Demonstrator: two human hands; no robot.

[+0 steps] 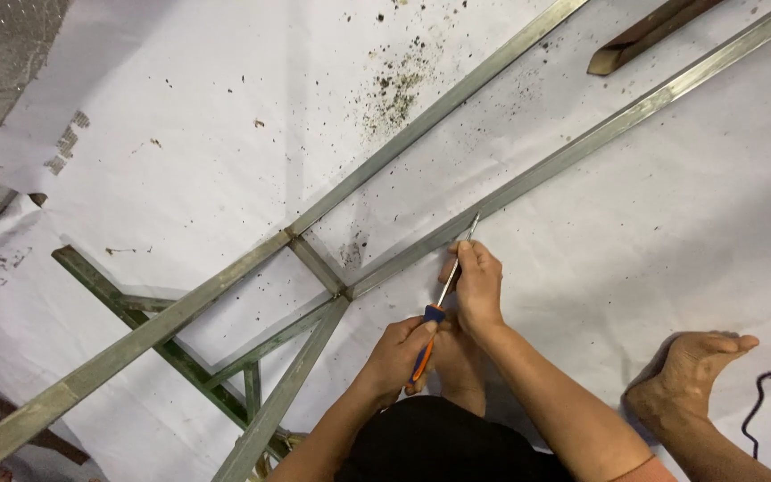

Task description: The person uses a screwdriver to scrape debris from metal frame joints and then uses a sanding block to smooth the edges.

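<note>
A welded frame of grey metal square tubes (225, 278) lies on a white sheet (671, 223). My left hand (399, 357) grips the orange and blue handle of a screwdriver (439, 303). My right hand (477, 286) pinches the screwdriver's shaft near the tip. The tip rests against one long tube (582, 147), close to where the tubes join. My bare feet lie below the hands, one under them (457, 357) and one at the right (693, 370).
Dark specks and debris (394, 85) are scattered on the sheet near the top. A brownish cut piece of tube (644, 36) lies at the top right. A black cable (760, 402) curls at the right edge. Grey patterned floor (2, 54) shows at the top left.
</note>
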